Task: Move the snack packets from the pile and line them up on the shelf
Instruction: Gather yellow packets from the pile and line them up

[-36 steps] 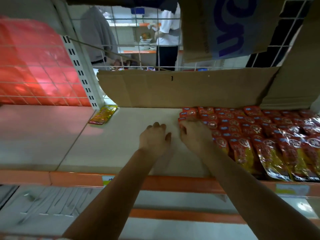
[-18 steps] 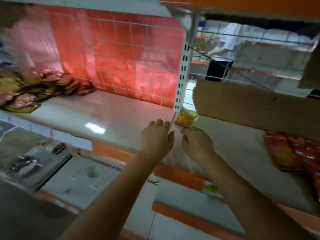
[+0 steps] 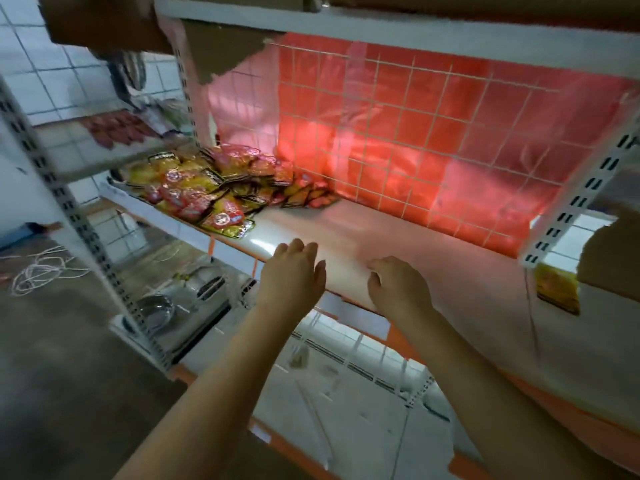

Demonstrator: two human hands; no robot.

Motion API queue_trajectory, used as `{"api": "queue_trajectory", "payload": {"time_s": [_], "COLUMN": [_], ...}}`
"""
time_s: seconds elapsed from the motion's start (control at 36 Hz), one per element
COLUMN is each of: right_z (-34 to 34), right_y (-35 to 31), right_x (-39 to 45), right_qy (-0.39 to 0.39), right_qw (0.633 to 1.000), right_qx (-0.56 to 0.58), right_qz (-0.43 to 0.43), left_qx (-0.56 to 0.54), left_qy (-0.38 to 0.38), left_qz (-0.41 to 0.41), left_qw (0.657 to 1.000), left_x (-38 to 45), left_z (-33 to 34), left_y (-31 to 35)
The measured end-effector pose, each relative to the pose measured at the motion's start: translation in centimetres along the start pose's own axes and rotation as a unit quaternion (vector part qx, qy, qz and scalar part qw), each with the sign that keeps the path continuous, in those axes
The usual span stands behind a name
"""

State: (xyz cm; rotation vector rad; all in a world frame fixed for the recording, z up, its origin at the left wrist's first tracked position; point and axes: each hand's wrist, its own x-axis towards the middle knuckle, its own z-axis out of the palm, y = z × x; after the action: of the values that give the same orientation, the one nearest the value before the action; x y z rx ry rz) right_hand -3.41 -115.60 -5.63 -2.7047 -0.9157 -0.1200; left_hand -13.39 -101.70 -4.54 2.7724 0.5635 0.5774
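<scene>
Left hand: the left hand (image 3: 293,271) hangs over the front edge of the shelf (image 3: 398,237), back of the hand up, fingers loosely extended and together, holding nothing.
Right hand: the right hand (image 3: 398,289) is just beside the left one, also at the shelf's front edge, fingers curled downward a little, nothing in its grip.
Pile: the pile (image 3: 221,185) of red and yellow snack packets lies at the far left of the same shelf, heaped against the back corner, well apart from both hands; the nearest packet reaches the shelf's front edge.
Loose packet: one yellow packet (image 3: 557,289) lies flat on the next bay to the right, past the slotted upright (image 3: 581,199), beside a piece of cardboard (image 3: 609,261).
Backing: a wire grid (image 3: 415,133) with red plastic sheet behind it closes the back of the bay.
Below: a lower shelf (image 3: 346,393) with an orange front rail; further left, metal pans (image 3: 156,310) on a low shelf.
Floor: a coil of white cord (image 3: 41,268) lies at the left.
Blur: the whole view is smeared, so print on the packets cannot be read.
</scene>
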Motion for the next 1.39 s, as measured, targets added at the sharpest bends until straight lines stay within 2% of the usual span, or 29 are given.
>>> {"api": "queue_trajectory", "payload": {"time_s": [0.17,0.42,0.56,0.69,0.78,0.86,0.97,1.11,1.28,1.39], "right_z": [2.0,6.8,8.8,9.0,8.5,9.0,11.7,13.4,10.4,9.7], "right_y": [-3.4,-6.6,-7.8,-8.7,-9.1,-8.9,-7.7,-6.8,-9.4,-10.1], "right_x": [4.1,12.9,19.0,23.3,25.1,26.7,28.3,28.6,27.1,26.7], "right_qy": [-0.010,-0.012,0.036,0.064,0.026,-0.007,0.001,0.021,0.047,0.045], "right_qw": [1.000,0.994,0.985,0.952,0.920,0.932,0.940,0.932,0.898,0.887], "right_qx": [0.026,0.088,0.150,0.263,0.337,0.299,0.255,0.257,0.309,0.324], "right_qz": [-0.002,0.056,0.081,0.140,0.197,0.205,0.227,0.256,0.311,0.327], "left_qx": [0.010,0.055,0.066,0.005,-0.056,-0.090,-0.104,-0.052,0.057,0.048], "left_qy": [-0.009,-0.041,-0.056,-0.065,-0.067,-0.109,-0.128,-0.102,-0.195,-0.238], "left_qz": [-0.022,-0.032,0.006,0.052,0.093,0.137,0.155,0.190,0.190,0.167], "left_qw": [1.000,0.997,0.996,0.997,0.992,0.980,0.974,0.975,0.961,0.956], "left_x": [2.3,7.8,13.1,18.6,21.2,23.4,26.5,30.3,32.9,33.1], "left_z": [0.1,1.2,2.6,4.0,5.1,6.3,7.6,9.3,9.7,9.1], "left_y": [-5.6,-12.7,-15.3,-15.8,-15.1,-14.8,-14.7,-15.1,-15.7,-15.6]}}
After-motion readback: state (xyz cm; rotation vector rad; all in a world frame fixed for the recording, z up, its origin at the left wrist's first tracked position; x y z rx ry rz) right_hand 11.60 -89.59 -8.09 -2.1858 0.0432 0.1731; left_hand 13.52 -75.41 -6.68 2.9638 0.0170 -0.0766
